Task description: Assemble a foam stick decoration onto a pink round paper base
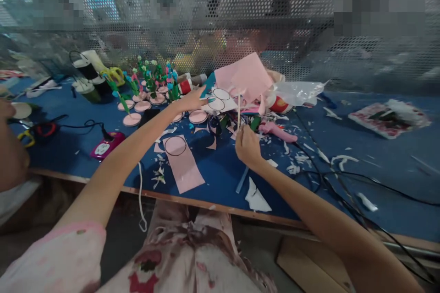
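My right hand (246,144) is closed around the lower end of a thin pale stick (239,110), which stands upright above the blue table (378,169). My left hand (191,100) reaches far forward with fingers stretched out, resting on a white sheet (220,100) marked with drawn circles. Just behind that sheet lies a pink paper sheet (245,75). A pink strip (182,162) with a circle drawn on it lies flat near the table's front edge, between my arms.
Small paper flowers on round pink bases (151,87) stand at the back left, beside cups (85,73) and yellow scissors (115,74). A pink glue gun (103,146) with its cord lies at left. Black cables (330,178) and paper scraps cross the right side. A perforated screen stands behind.
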The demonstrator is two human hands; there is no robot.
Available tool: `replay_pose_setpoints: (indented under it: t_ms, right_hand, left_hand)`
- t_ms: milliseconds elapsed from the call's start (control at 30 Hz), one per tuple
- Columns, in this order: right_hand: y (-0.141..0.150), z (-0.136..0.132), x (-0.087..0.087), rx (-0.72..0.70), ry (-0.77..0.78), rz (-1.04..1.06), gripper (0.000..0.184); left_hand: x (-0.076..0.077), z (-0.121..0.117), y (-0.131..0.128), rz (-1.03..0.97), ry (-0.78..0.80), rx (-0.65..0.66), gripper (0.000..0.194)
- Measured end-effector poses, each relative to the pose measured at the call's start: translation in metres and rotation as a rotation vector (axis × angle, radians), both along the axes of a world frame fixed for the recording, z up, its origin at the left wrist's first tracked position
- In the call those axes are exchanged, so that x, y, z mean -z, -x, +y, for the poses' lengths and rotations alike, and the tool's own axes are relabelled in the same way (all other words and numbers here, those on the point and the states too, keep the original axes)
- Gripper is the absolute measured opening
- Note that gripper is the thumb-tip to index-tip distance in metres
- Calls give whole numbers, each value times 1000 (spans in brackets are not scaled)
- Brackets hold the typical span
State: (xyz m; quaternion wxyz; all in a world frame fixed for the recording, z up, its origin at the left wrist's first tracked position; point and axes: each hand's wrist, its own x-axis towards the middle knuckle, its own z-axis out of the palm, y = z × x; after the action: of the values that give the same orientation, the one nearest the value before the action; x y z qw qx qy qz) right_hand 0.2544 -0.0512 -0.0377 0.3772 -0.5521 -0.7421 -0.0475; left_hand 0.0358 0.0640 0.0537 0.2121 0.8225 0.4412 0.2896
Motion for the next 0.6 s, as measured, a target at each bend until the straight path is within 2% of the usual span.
replay_pose_setpoints:
  t_ms: [67, 133, 167, 200, 300, 367, 433, 600]
  right_hand:
    - [-1, 1, -1, -8, -4, 5, 24]
    - [-2, 1, -1, -22, -17, 1, 23]
    - [-2, 1, -2, -35, -25, -4, 23]
    - [-1, 0, -2, -50, -33, -12, 23]
    - [5, -3, -3, -107, -46, -48, 24]
    - [10, -6, -3, -143, -38, -85, 23]
    - [13, -9, -4, -173, -17, -128, 22]
    - [17, -17, -13, -228, 49, -209, 26]
  left_hand:
    - [-5, -10, 3, 67, -26, -90, 53]
    - [-7, -25, 2, -5, -64, -132, 48]
    - [-5, -34, -1, -61, -31, -116, 47]
    - [-3, -43, -4, -125, 45, -75, 48]
    - [12, -69, -22, -399, 410, 95, 56]
    - [21, -82, -35, -605, 532, 139, 57]
    - [28, -91, -44, -773, 553, 121, 53]
    - [38, -96, -43, -977, 533, -34, 44]
